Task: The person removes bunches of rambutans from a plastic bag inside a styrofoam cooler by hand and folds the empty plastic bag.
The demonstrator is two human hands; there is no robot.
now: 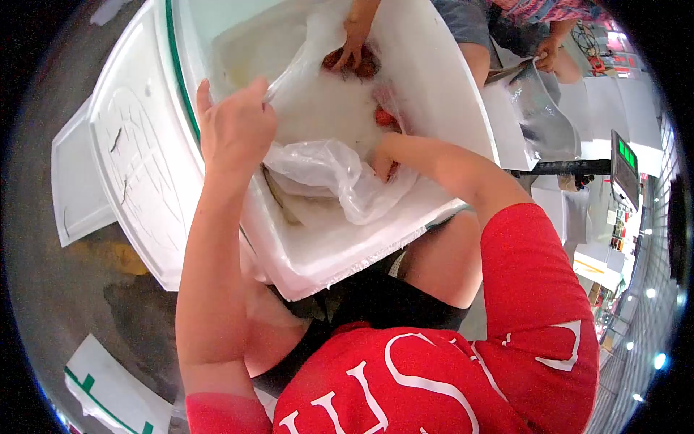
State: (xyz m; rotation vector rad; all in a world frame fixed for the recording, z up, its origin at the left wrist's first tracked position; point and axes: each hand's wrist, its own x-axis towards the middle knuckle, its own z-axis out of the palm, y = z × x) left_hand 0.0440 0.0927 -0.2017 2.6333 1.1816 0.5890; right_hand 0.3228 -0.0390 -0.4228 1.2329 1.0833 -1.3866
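Observation:
My left hand (238,130) is over the left wall of a white foam box (463,94), thumb and a finger pinched on the edge of a clear plastic bag (318,166). The bag spreads across the inside of the box, its near part crumpled. My right hand (385,155) reaches in from the right, fingers curled down at the bag's right side; its fingertips are partly hidden. A small red thing (384,116) lies just beyond it, its kind unclear. At the far end, another person's hand (356,40) rests on dark reddish lumps (367,66).
White foam lids (141,166) lie on the floor at the left. A scale display with green digits (626,154) stands at the right. Another person's hand (547,55) holds a clear plastic sheet (542,108) there. A foam panel with green tape (119,390) is at lower left.

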